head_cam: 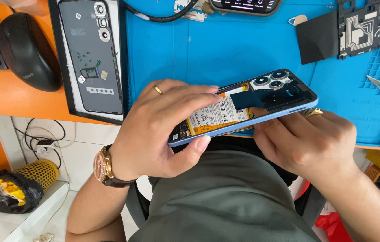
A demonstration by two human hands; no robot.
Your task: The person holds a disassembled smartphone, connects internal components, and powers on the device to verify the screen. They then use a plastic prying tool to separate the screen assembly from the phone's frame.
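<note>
Phone (pixel 243 110) with back removed, slim blue metal frame, glossy battery label, round camera lenses, clasped between left hand (pixel 163 130) fingers and thumb, right hand (pixel 306 141) fingers curled beneath its far end, above blue rubbery mat (pixel 225 49).

Bare forearms, gold watch (pixel 103 166) on brown strap, gold rings, grey-green shirt (pixel 225 197).

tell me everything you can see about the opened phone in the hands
The opened phone has a light blue frame and no back cover, so its insides show: a white-labelled battery, a dark board cover and three silver-ringed camera lenses at its upper right end. It is tilted above the blue mat's near edge. The left hand wraps its lower left end, thumb under the frame; the right hand supports it from beneath.
</note>
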